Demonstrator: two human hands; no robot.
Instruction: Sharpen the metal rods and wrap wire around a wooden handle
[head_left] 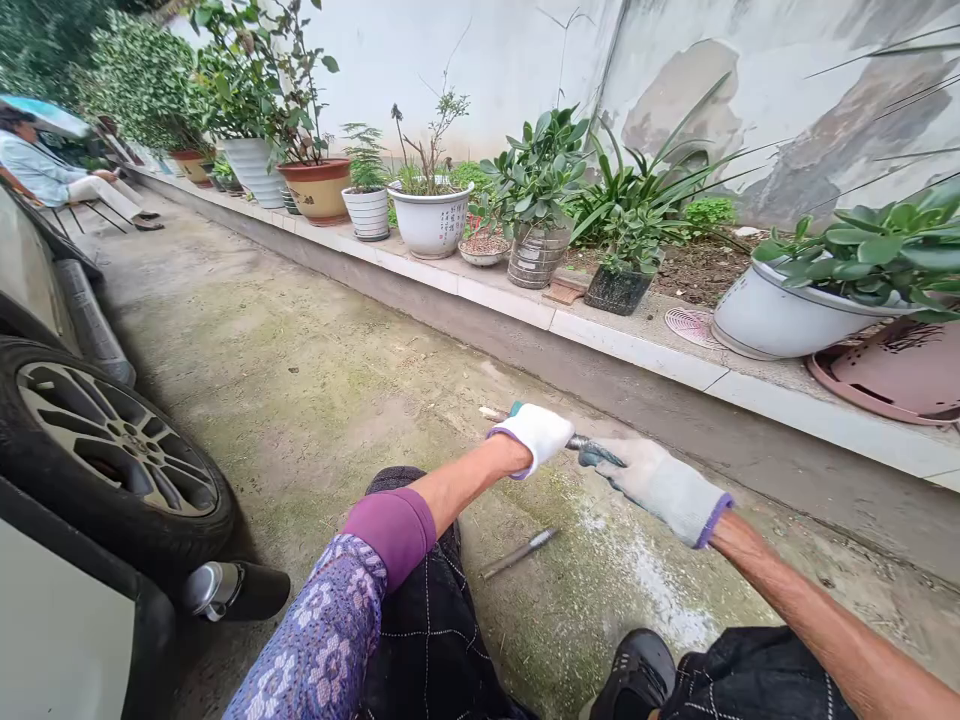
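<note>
Can't see the middle of the slim, pale-tipped rod (578,441) at 4 o'clock: white-and-teal-gloved left hand (537,434) wraps it, grip closed. Its 3 o'clock end is lost at the white-and-teal-gloved right hand (652,480); can't tell if that grip's closed. Exposed shaft looks mottled dark grey. Silver-tipped grey rod (519,555) lies on greenish concrete ground (337,360) at 6.

The middle of the rod (582,442) is hidden by the left hand (541,435), and its other end is lost at the right hand (651,474), whose fingers are blurred. The car (60,620) is cut off by the left edge, the flowered sleeve (315,635) by the bottom. The white pot's (429,225) small lettering cannot be read.
</note>
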